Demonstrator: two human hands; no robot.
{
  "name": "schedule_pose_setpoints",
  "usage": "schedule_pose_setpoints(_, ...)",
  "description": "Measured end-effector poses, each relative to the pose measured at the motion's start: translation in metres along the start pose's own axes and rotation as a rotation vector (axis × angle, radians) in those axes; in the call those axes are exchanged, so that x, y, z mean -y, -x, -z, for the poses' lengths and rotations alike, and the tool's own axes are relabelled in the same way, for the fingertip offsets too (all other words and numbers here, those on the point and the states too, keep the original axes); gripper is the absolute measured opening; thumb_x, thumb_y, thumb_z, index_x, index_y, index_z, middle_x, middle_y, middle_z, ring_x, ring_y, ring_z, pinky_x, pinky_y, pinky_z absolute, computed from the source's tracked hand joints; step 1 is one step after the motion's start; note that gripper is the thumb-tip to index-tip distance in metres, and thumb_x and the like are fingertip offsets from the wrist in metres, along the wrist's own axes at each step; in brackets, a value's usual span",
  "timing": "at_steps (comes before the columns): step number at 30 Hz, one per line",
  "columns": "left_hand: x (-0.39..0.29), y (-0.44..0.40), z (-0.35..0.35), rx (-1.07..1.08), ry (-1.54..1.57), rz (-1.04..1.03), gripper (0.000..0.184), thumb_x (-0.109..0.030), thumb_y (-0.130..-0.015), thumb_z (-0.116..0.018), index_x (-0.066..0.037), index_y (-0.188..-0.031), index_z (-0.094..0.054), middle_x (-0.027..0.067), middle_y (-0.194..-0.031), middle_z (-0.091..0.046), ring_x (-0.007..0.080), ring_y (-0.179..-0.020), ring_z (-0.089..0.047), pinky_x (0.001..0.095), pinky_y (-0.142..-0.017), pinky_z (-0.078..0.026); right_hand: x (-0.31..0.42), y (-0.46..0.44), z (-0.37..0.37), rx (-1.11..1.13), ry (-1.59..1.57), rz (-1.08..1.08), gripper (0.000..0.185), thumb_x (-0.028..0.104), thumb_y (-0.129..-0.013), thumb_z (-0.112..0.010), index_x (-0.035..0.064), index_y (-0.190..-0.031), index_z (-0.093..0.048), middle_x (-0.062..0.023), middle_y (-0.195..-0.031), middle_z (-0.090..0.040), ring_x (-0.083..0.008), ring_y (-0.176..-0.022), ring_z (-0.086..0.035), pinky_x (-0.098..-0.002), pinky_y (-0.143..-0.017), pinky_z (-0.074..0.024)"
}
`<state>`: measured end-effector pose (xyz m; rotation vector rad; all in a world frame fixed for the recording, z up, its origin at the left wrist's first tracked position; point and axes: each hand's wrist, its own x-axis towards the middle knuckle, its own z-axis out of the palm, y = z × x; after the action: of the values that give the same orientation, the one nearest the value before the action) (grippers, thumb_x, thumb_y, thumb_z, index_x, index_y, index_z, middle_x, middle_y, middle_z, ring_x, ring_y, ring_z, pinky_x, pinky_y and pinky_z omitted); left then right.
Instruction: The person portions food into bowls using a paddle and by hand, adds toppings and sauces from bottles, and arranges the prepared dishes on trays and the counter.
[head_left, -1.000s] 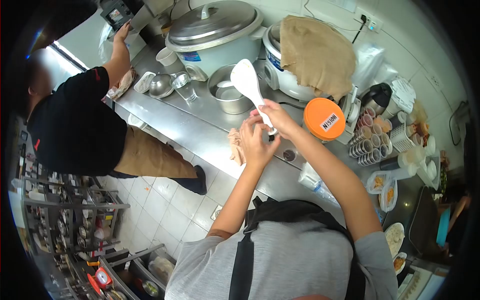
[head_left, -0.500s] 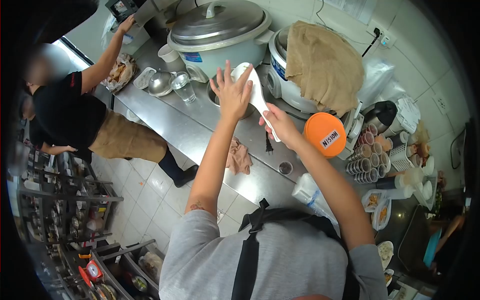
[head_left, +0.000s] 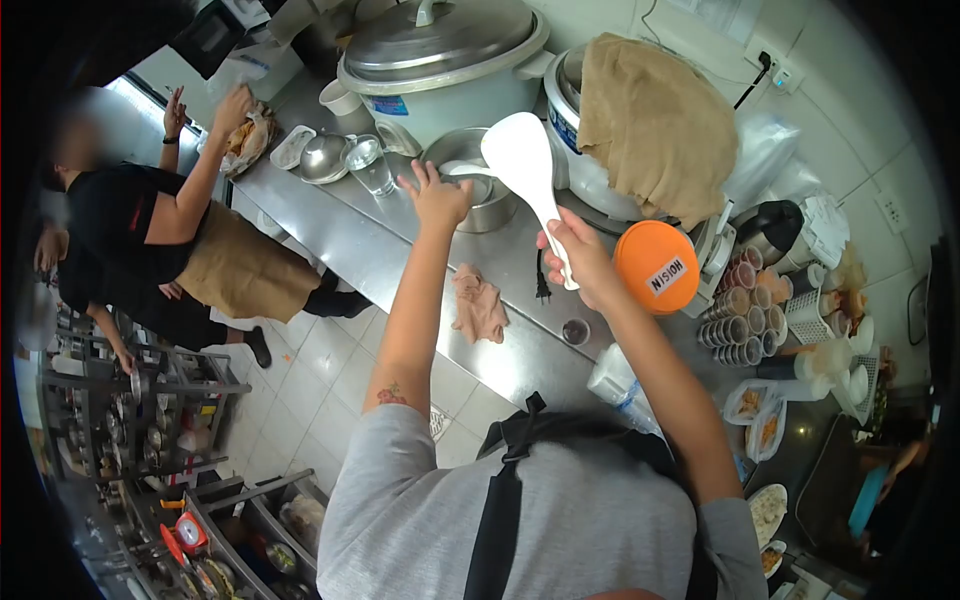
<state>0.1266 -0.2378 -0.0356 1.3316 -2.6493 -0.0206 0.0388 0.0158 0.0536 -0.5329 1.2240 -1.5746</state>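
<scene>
Gripping the handle of the white paddle [head_left: 522,165]: right hand [head_left: 585,262], fingers wrapped, blade up. Left hand [head_left: 440,203] was in front of the blade half a second ago; now it's lower-left of it, fingers spread, nothing held, by the steel pot [head_left: 490,217]. Can't tell if it touches. Reads as right-hand-only control of the paddle, left free. Blade overlaps pot's right rim in view. Behind: lidded cooker [head_left: 445,105].

At three o'clock, a white rectangular label [head_left: 667,276] on a round orange plastic lid [head_left: 645,245] reads "HOISIN"; at eleven, a blue label [head_left: 389,105] on a pale rounded cooker [head_left: 465,102] is illegible.
</scene>
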Motion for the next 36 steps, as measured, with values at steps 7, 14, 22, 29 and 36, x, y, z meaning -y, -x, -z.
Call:
schedule_pose_setpoints(7, 0.000, -0.014, 0.043, -0.199, -0.022, -0.046, 0.024, -0.028, -0.074, -0.063, -0.019, -0.093, -0.074, 0.0098, -0.104, -0.060, 0.0313, -0.114, -0.045, 0.0556, -0.100, -0.025, -0.002, 0.014, 0.003, -0.005, 0.011, -0.022, 0.023, 0.019, -0.096, -0.041, 0.0061, -0.113, -0.046, -0.0038, -0.085, -0.050, -0.0072, -0.056, -0.042, -0.0228, -0.044, -0.0358)
schedule_pose_setpoints(14, 0.012, -0.016, 0.027, -0.272, 0.342, -0.069, 0.023, -0.027, -0.071, -0.071, -0.025, -0.094, -0.074, 0.0097, -0.095, -0.064, 0.0298, -0.105, -0.050, 0.0514, -0.096, -0.030, -0.015, -0.013, -0.001, -0.031, 0.141, -0.059, 0.021, 0.021, -0.096, -0.040, 0.0065, -0.108, -0.049, -0.0032, -0.083, -0.051, -0.0065, -0.056, -0.042, -0.0232, -0.044, -0.0373)
schedule_pose_setpoints(22, 0.031, -0.020, 0.041, 0.129, 0.935, 0.015, 0.023, -0.035, -0.076, -0.069, -0.019, -0.091, -0.075, 0.0089, -0.109, -0.065, 0.0311, -0.114, -0.048, 0.0538, -0.101, -0.023, -0.011, -0.016, -0.007, -0.019, 0.141, -0.072, 0.023, 0.020, -0.095, -0.041, 0.0057, -0.111, -0.048, -0.0035, -0.084, -0.052, -0.0072, -0.055, -0.042, -0.0234, -0.043, -0.0370)
schedule_pose_setpoints(29, 0.023, -0.018, 0.029, -0.151, -0.166, -0.142, 0.016, -0.034, -0.067, -0.074, -0.019, -0.074, -0.075, 0.0064, -0.098, -0.063, 0.0291, -0.109, -0.049, 0.0537, -0.098, -0.028, 0.002, -0.006, 0.000, -0.114, 0.427, -0.046, 0.026, 0.020, -0.097, -0.039, 0.0084, -0.119, -0.047, -0.0012, -0.082, -0.049, -0.0051, -0.055, -0.039, -0.0208, -0.043, -0.0353)
schedule_pose_setpoints(36, 0.025, -0.029, 0.021, -0.219, -0.302, -0.223, 0.018, -0.025, -0.066, -0.072, -0.018, -0.082, -0.075, 0.0097, -0.104, -0.060, 0.0292, -0.111, -0.049, 0.0536, -0.098, -0.030, 0.004, 0.011, 0.008, -0.169, 0.460, 0.032, 0.029, 0.024, -0.094, -0.044, 0.0077, -0.118, -0.051, -0.0012, -0.075, -0.055, -0.0077, -0.052, -0.045, -0.0246, -0.042, -0.0385)
